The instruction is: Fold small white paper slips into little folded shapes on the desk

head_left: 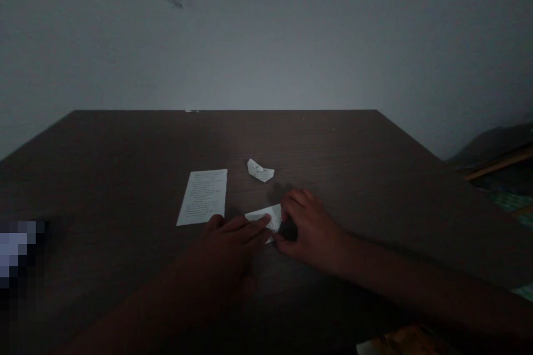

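1. L hand (237, 236): forearm in from lower L, palm down, fingers laid fwd & to the R, nearly flat. Fingertips on the small paper (273, 213); thumb low, apart from it. L grip spread, pressing from above, nothing clasped.
2. R hand (310, 227): forearm in from lower R, wrist near bench level, fingers curled twd the L hand. Fingertips at paper's upper R corner, thumb at lower R end; dark gap betw. thumb & index. R grip fairly narrow, holding paper's R end.
3. Small paper: on bench (353, 161), approx. centre, betw. both hands; printing visible on part. Lower L portion hidden by L fingers, so exact fold shape can't be told.
4. Printed sheet (203, 197): flat, L of small paper, just beyond L hand; knuckles cover its lower R corner. Text too small to read.
5. Folded paper piece (261, 171): beyond small paper, creased, slightly raised, apart from both hands. Way betw. it & R fingers is bare bench.
6. Far edge: white scrap (192, 111) by wall (266, 44).
7. Far L: pixelated obj. (16, 249), can't ID. Bottom R: orange-brown item (402, 342), partly cut off, below R forearm. Light v. dim.
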`<state>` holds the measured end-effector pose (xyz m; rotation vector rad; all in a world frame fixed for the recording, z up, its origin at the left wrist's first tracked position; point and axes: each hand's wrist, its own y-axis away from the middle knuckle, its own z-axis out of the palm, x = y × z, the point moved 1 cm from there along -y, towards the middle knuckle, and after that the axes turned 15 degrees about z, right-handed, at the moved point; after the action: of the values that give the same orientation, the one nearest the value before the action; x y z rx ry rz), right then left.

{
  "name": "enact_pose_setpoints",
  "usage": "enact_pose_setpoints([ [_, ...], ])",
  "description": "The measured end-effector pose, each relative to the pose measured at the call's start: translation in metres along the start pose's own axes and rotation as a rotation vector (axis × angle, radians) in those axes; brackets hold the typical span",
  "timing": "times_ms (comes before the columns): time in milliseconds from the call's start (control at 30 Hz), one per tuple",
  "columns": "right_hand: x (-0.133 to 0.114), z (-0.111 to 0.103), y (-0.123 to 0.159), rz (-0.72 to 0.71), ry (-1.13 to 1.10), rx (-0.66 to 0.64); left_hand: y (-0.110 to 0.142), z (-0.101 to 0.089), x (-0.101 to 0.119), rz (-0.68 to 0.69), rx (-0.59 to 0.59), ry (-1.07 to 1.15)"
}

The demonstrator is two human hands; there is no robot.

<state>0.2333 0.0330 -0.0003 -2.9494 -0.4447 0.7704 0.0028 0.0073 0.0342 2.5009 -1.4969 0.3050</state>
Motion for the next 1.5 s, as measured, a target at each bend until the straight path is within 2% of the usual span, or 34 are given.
enact_pose_setpoints([
  [333, -0.002, 0.0, -0.002, 0.034, 0.026, -0.003, -0.001, -0.001, 0.003, -0.026, -0.003, 0.01],
  [667, 0.022, -0.007, -0.026, 0.152, 0.033, 0.066, 0.001, 0.003, 0.001, -0.016, -0.021, 0.005],
  [967, 0.004, -0.003, -0.005, -0.014, 0.052, 0.048, 0.0, 0.002, 0.005, -0.027, 0.003, 0.0],
  [1133, 0.012, -0.006, -0.013, 0.048, 0.032, 0.018, 0.001, 0.005, 0.005, -0.026, 0.017, -0.041],
  [1267, 0.02, -0.009, -0.023, 0.126, 0.034, 0.042, 0.001, 0.006, 0.001, -0.007, -0.049, -0.022],
  [1367, 0.014, -0.006, -0.02, 0.099, 0.031, 0.048, 0.0, 0.004, 0.002, -0.014, -0.078, -0.042],
  [1500, 0.003, 0.001, -0.008, 0.013, 0.014, 0.009, -0.001, 0.0, 0.007, -0.024, -0.052, -0.051],
])
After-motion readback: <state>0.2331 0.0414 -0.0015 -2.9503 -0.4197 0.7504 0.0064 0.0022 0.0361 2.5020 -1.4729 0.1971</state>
